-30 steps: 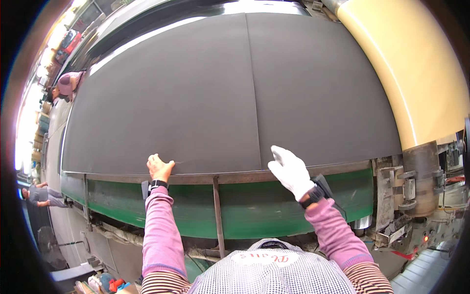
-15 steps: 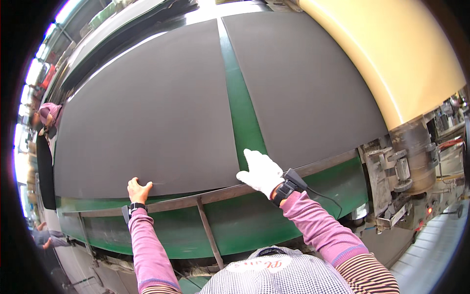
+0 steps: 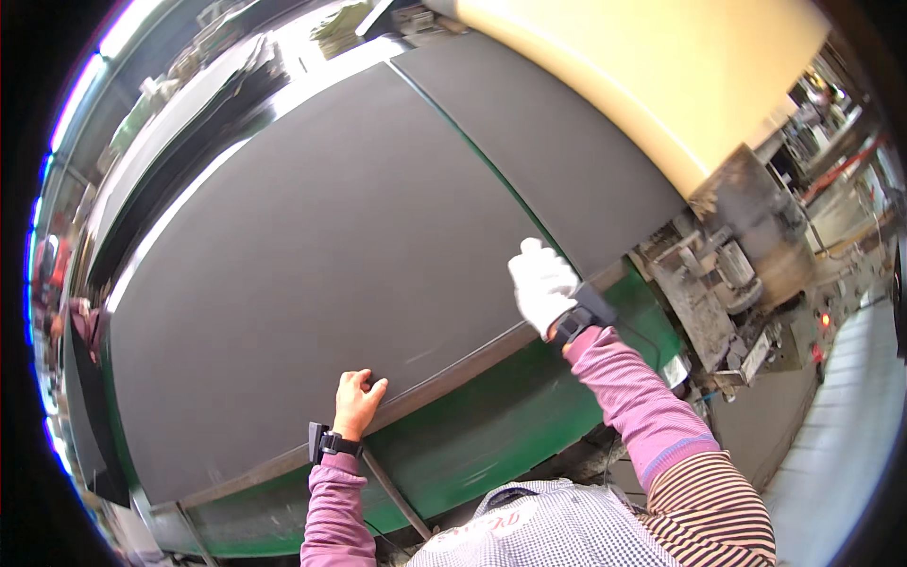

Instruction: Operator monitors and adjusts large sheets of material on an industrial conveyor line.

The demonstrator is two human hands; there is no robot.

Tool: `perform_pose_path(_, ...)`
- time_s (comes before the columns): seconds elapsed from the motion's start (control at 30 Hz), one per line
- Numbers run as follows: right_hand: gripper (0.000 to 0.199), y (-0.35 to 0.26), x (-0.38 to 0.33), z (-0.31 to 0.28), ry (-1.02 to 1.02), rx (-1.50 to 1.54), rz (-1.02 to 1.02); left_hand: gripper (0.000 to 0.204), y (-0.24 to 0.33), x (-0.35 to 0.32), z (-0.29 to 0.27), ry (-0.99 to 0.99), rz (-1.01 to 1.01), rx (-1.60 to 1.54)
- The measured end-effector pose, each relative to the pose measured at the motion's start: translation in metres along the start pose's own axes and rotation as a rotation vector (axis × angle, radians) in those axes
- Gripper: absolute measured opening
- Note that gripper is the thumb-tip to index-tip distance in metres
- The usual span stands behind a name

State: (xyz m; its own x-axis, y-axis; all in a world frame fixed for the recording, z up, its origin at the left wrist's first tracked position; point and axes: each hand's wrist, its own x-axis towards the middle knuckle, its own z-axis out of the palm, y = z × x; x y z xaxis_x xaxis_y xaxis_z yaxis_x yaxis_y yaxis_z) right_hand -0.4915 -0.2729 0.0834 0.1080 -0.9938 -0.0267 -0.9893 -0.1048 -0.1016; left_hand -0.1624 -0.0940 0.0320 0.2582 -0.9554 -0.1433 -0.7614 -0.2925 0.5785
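A large dark grey sheet (image 3: pixel 331 246) lies flat on a green machine bed (image 3: pixel 491 425) in front of me. My left hand (image 3: pixel 359 399), bare with a wrist strap, has its fingers curled on the sheet's near edge. My right hand (image 3: pixel 540 283), in a white glove, lies palm-down on the sheet's near right corner. A second grey sheet (image 3: pixel 557 151) lies to the right, separated from the first by a thin green gap that ends just beyond my right hand.
A big cream roller (image 3: pixel 661 76) spans the far right, with grimy metal machinery (image 3: pixel 737 246) below it. A rusty rail (image 3: pixel 444 378) runs along the bed's near edge. Another person (image 3: pixel 80 321) stands at the far left. Pale floor (image 3: pixel 841 425) lies to my right.
The seam between the sheets opened into a wide green gap, then narrowed and shifted right. Both hands stayed on the near edge as the view swung left.
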Motion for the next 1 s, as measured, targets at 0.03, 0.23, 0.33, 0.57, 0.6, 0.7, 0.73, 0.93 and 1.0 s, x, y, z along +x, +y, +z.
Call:
perform_pose_path(0.03, 0.017, -0.002, -0.011, -0.001, -0.057, -0.055, -0.156, 0.046, 0.007, 0.002, 0.003, -0.059, 0.016, -0.107)
perform_pose_path(0.23, 0.019, 0.047, -0.003, 0.008, -0.102, 0.133, 0.004, 0.030, -0.036, -0.018, -0.020, 0.145, 0.142, 0.077)
perform_pose_path(0.33, 0.023, 0.095, 0.021, 0.009, -0.127, 0.117, 0.075, 0.025, -0.083, -0.041, -0.048, 0.176, -0.152, 0.495)
perform_pose_path(0.57, 0.061, 0.176, 0.053, -0.024, -0.202, 0.208, 0.296, 0.026, -0.058, -0.040, -0.015, 0.154, 0.042, 0.270)
perform_pose_path(0.6, 0.059, 0.177, 0.052, -0.027, -0.099, 0.169, 0.268, 0.026, -0.040, -0.036, -0.009, 0.132, 0.057, 0.247)
perform_pose_path(0.7, 0.050, 0.158, 0.028, -0.030, 0.109, 0.267, 0.127, 0.031, 0.011, -0.022, 0.011, 0.046, 0.119, 0.280)
perform_pose_path(0.73, 0.042, 0.143, 0.011, -0.028, 0.171, 0.354, 0.049, 0.033, 0.025, -0.020, 0.019, 0.072, 0.167, 0.292)
perform_pose_path(0.93, 0.026, 0.041, -0.101, -0.029, 0.163, 0.899, -0.405, 0.054, 0.024, -0.013, 0.036, -0.193, 0.364, -0.123)
perform_pose_path(1.0, 0.023, 0.021, -0.132, -0.036, 0.193, 0.959, -0.500, 0.049, -0.007, -0.024, 0.024, -0.118, 0.334, 0.254)
